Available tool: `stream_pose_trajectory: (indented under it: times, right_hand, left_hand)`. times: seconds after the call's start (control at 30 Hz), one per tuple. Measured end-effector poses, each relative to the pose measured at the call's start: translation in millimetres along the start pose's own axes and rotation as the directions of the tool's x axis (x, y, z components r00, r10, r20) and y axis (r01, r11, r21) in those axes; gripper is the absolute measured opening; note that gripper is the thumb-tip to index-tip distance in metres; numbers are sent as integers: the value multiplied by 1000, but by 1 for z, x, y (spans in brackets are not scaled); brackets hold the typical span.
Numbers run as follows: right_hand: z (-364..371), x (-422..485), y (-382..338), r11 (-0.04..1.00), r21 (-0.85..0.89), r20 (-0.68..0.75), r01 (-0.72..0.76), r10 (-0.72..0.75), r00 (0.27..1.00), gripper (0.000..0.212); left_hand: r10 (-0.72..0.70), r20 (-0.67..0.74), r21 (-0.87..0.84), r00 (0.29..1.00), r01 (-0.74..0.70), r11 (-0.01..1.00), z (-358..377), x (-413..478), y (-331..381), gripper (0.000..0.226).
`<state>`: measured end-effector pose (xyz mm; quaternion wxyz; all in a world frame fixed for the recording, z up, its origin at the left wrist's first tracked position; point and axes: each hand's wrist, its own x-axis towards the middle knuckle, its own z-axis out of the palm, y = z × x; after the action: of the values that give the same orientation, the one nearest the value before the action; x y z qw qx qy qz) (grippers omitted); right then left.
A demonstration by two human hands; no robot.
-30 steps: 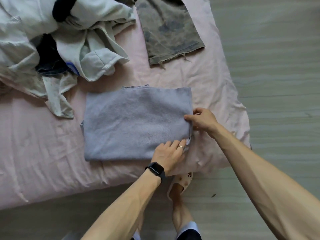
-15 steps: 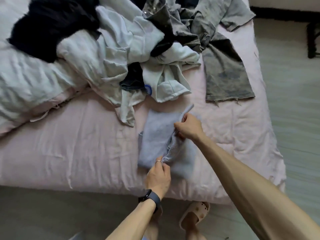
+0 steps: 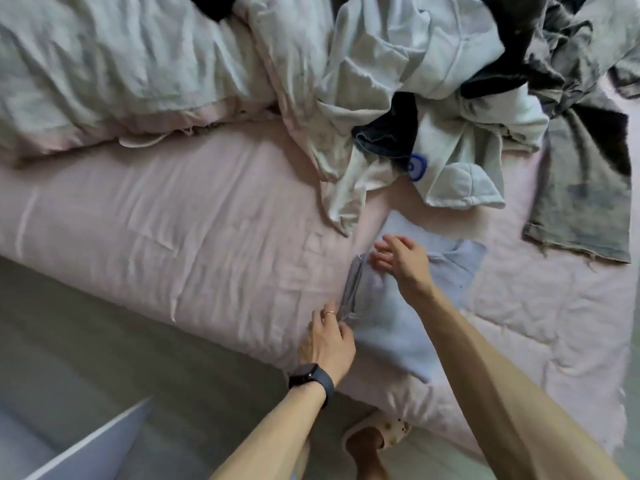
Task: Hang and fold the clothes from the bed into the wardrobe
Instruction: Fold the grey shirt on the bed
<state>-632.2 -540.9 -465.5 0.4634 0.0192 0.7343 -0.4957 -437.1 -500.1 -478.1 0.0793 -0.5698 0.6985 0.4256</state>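
1. The lavender sweater (image 3: pixel 398 317) is laid folded on the pink sheet of the bed (image 3: pixel 207 244), close to the near edge. Its long axis runs from about 1 o'clock to 7 o'clock.
2. The left hand (image 3: pixel 329 341) is set at the sweater's 8 o'clock corner. The stacked fold edge is pinched there between thumb and curled fingers. From this grip the body of the sweater lies toward 2 o'clock.
3. The right hand (image 3: pixel 401 261) is held over the far-left part of the sweater, at about 11 o'clock from its middle. The fingers are straight, spread and pointed toward 10 o'clock, and nothing is held. They are blurred, so contact with the cloth cannot be told.
4. Key relation: both hands are placed on the same left long edge, the left nearer the near end and the right nearer the far end. The whole bulk lies on the 3 o'clock side. It is judged that a lift or a further fold would be started from this edge.
5. Pose: the left forearm is brought in from 7 o'clock, with a watch (image 3: pixel 311 379) on the wrist. The right forearm is stretched in from 5 o'clock, across the sweater's middle.
6. The pile of clothes (image 3: pixel 433 98) is left unsorted at 12 o'clock, just beyond the sweater. No wardrobe is seen.
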Motion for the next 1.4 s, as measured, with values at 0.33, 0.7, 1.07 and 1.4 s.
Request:
stream_pose_trajectory:
  times: [0.33, 0.7, 1.07, 1.4]
  right_hand:
    - [-77, -66, 77, 442, -861, -101, 252, -634, 767, 49]
    - [-92, -29, 133, 382, -919, -191, -98, -213, 958, 79]
    - [-99, 12, 82, 311, -946, -52, 89, -419, 906, 63]
    - [-108, 7, 103, 586, -804, -396, -95, -409, 822, 80]
  left_hand:
    - [623, 240, 529, 745, -638, 559, 19, 32, 64, 65]
    - [421, 356, 659, 834, -544, 520, 29, 97, 42, 60]
    - [576, 375, 663, 727, -644, 381, 34, 118, 91, 62]
    - [525, 106, 554, 845, -489, 674, 29, 111, 68, 70]
